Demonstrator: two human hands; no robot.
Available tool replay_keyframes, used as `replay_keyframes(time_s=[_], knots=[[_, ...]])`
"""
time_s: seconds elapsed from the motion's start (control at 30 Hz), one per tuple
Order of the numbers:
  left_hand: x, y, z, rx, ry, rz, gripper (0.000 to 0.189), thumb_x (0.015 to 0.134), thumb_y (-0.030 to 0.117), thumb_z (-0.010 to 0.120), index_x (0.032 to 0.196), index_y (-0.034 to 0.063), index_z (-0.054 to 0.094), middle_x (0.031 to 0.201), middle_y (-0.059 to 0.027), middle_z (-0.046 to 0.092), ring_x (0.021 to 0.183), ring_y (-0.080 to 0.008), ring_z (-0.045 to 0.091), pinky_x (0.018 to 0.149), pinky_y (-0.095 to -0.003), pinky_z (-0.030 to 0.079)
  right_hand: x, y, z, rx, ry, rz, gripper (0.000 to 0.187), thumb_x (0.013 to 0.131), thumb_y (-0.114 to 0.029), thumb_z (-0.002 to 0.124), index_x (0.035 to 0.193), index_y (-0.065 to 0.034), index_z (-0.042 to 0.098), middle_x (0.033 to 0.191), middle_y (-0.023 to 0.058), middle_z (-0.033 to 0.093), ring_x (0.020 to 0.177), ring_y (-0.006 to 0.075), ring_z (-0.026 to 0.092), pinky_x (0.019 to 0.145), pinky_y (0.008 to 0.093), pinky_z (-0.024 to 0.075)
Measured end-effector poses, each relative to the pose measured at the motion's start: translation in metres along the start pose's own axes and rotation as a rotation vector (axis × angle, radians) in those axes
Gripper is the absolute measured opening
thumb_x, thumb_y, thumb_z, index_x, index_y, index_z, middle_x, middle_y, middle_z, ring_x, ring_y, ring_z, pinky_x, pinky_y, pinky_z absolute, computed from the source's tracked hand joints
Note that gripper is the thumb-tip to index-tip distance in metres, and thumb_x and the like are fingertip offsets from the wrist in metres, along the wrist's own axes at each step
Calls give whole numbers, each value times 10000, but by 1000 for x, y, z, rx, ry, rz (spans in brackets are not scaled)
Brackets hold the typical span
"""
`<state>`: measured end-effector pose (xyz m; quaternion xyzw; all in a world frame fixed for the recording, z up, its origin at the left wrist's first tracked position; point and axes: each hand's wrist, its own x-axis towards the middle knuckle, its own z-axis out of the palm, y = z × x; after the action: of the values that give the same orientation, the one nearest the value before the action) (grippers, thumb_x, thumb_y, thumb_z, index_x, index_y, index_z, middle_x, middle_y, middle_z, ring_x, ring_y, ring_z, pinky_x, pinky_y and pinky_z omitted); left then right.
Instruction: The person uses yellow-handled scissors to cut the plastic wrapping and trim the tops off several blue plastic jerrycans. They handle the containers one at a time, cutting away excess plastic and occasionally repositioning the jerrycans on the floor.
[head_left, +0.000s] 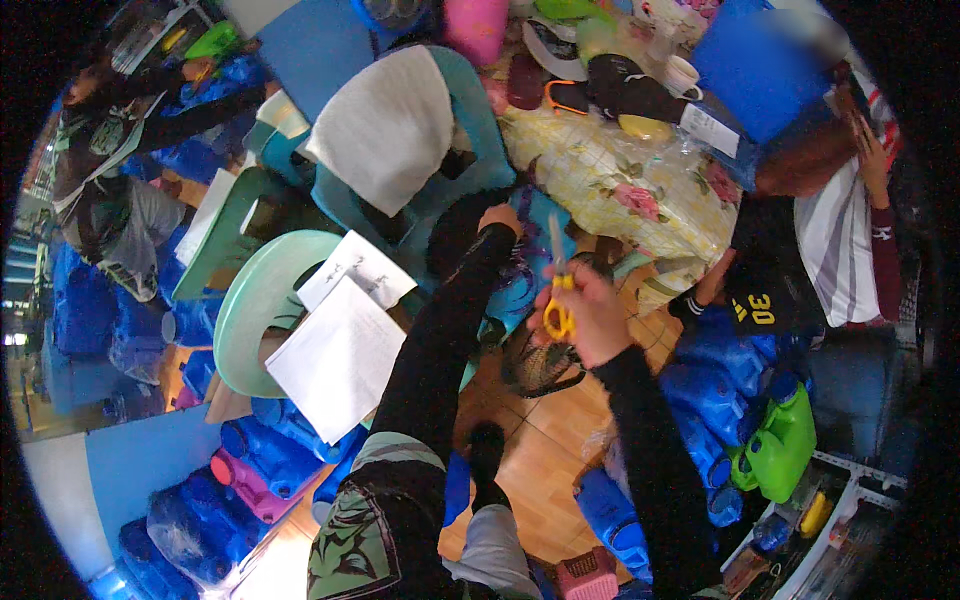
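Note:
My right hand (596, 319) grips a pair of scissors (560, 296) by the yellow handles. The blades point up, away from me. My left hand (501, 219) is stretched out beside a blue and purple patterned fabric item (517, 277) and a dark object near the teal plastic chair (349, 196). The fingers are partly hidden, so its grip is unclear. A light grey cloth (386, 127) hangs over the chair's back. White paper sheets (337, 356), one bearing handwriting, lie by a mint-green plastic chair (244, 322) to the left of my sleeve.
A table with a floral cloth (637, 202) holds caps (622, 82), a white mug (681, 76) and clutter. A person in a dark shirt (772, 262) sits at the right. Blue jugs (712, 397), a green jug (784, 442) and a pink basket (587, 576) stand around the tiled floor (547, 457).

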<state>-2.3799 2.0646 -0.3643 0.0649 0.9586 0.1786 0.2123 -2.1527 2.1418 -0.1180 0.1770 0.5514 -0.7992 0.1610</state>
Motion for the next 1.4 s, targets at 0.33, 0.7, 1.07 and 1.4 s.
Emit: replay_keyframes(time_s=[0.33,0.7,1.07,1.4], knots=[[-172,-84,-61,-202,352,84,494,925,394,391,769,55,715,796,-183,676,761,-360,661,710,-467,528,25,3,29,-483,58,-294,244,938,-146,531,1150,-30,563,868,10,565,739,124,597,644,266,517],[-608,-396,57,-719,423,-672,361,859,440,566,875,108,704,815,-177,667,760,-353,649,660,-437,516,-192,333,137,-660,-177,529,101,878,-141,588,899,-50,550,639,32,552,555,184,577,492,334,477],[-631,-822,169,-539,555,-1081,770,707,650,601,1155,25,565,1067,-232,622,965,-407,594,832,-529,450,-329,452,257,-983,-431,439,122,874,-160,645,886,-58,579,763,54,652,645,147,626,593,282,507],[-689,-775,21,-1359,487,-1265,776,721,765,556,620,-4,564,584,-136,570,461,-237,568,437,-371,447,-366,463,288,-724,-235,437,171,827,-128,678,925,-47,564,770,53,619,696,187,642,653,342,536]])
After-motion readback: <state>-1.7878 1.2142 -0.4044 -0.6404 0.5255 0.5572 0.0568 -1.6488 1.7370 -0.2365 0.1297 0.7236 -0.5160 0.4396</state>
